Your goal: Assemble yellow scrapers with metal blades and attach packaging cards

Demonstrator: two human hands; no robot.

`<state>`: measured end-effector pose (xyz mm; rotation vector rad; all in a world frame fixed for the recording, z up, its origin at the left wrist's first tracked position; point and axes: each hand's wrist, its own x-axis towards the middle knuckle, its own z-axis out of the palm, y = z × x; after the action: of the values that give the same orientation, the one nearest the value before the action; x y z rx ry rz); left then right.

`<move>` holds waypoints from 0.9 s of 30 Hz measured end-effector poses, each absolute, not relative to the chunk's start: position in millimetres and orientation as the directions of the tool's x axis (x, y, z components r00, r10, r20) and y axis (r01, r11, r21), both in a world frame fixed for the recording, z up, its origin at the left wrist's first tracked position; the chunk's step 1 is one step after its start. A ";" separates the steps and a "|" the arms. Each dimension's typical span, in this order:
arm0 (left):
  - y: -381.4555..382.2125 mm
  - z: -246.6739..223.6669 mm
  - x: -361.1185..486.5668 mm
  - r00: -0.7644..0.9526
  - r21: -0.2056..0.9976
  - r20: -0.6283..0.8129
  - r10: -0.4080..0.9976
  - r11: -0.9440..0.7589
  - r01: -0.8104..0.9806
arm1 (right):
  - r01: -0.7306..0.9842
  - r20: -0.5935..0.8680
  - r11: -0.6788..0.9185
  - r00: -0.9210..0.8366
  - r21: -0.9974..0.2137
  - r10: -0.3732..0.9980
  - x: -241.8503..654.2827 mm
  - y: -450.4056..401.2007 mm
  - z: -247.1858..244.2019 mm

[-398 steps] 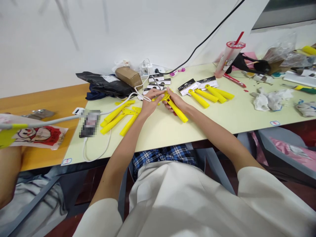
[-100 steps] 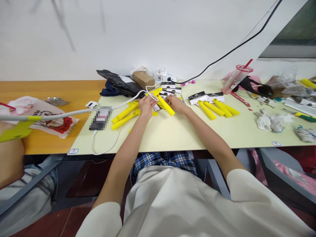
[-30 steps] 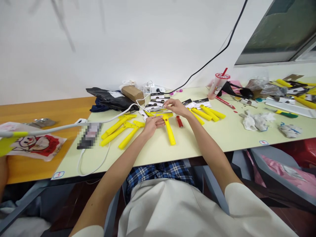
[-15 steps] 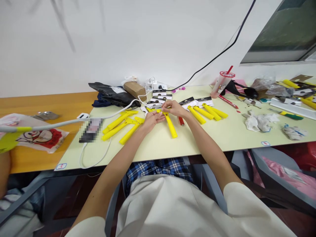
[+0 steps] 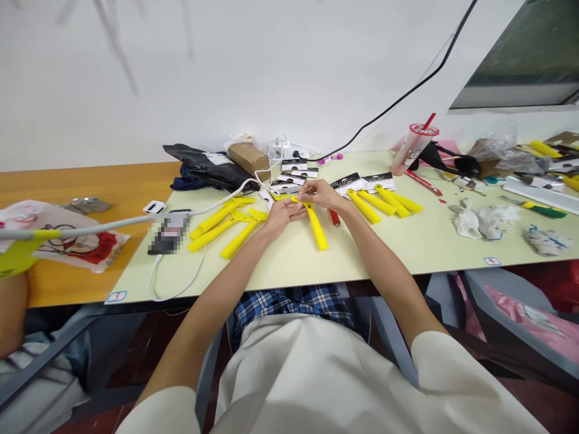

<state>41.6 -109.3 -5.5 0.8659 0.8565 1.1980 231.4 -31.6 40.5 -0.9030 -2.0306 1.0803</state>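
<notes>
In the head view a yellow plastic scraper (image 5: 318,231) lies between my hands, its handle pointing toward me and its head largely covered by fingers. My left hand (image 5: 284,217) is closed around the left side of that head. From the right, my right hand (image 5: 318,194) pinches at the head's top; anything small between those fingertips is hidden. Several more yellow scrapers (image 5: 217,231) lie to the left of my left hand. Beyond my right hand, other yellow handles (image 5: 364,207) rest against black-and-white cards (image 5: 346,184). A red tool (image 5: 333,217) lies just under my right wrist.
A white cable (image 5: 199,212) crosses above a phone (image 5: 170,232) at left. Behind are a black plastic bag (image 5: 212,169), a brown box (image 5: 248,158) and a power strip (image 5: 280,149). At right stand a drink cup (image 5: 412,149), crumpled tissues (image 5: 482,220) and a screwdriver (image 5: 536,207). Another person's arm (image 5: 12,313) shows far left.
The view has shifted slightly, so the table sits a little higher and farther right. A grey metal strip seen beyond the fingers earlier no longer shows clearly. Both hands stay at the scraper's head.
</notes>
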 end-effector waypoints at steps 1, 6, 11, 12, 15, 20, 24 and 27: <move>-109.7 -4.9 41.8 0.155 0.901 -0.097 0.983 0.153 -0.406 | 0.271 0.226 0.424 -0.544 -0.864 0.808 231.5 -32.0 40.9; -109.1 -4.3 42.2 0.138 0.907 -0.107 0.985 0.153 -0.391 | 0.266 0.198 0.375 -0.514 -0.888 0.834 232.3 -33.2 41.8; -108.6 -1.8 43.2 0.116 0.896 -0.111 0.987 0.150 -0.418 | 0.200 0.204 0.340 -0.497 -0.919 0.843 234.3 -30.5 40.3; -108.7 -0.6 43.4 0.107 0.891 -0.123 0.987 0.157 -0.425 | 0.181 0.199 0.323 -0.494 -0.929 0.846 234.7 -29.7 40.1; -109.2 3.5 43.8 0.078 0.880 -0.157 0.984 0.175 -0.442 | 0.144 0.180 0.283 -0.489 -0.948 0.854 235.5 -27.9 39.6; -109.0 7.3 43.7 0.063 0.864 -0.174 0.983 0.183 -0.469 | 0.116 0.189 0.270 -0.464 -0.956 0.866 235.8 -28.7 40.5; -109.2 7.7 44.0 0.080 0.864 -0.163 0.983 0.182 -0.470 | 0.152 0.189 0.281 -0.444 -0.947 0.876 235.8 -28.3 41.4; -110.0 8.3 44.5 0.087 0.864 -0.167 0.982 0.188 -0.467 | 0.169 0.224 0.328 -0.449 -0.929 0.865 235.1 -26.4 39.9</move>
<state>44.5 -110.0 8.3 0.7360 0.8948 1.2384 235.1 -26.4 39.9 -0.9160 -1.8348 1.1599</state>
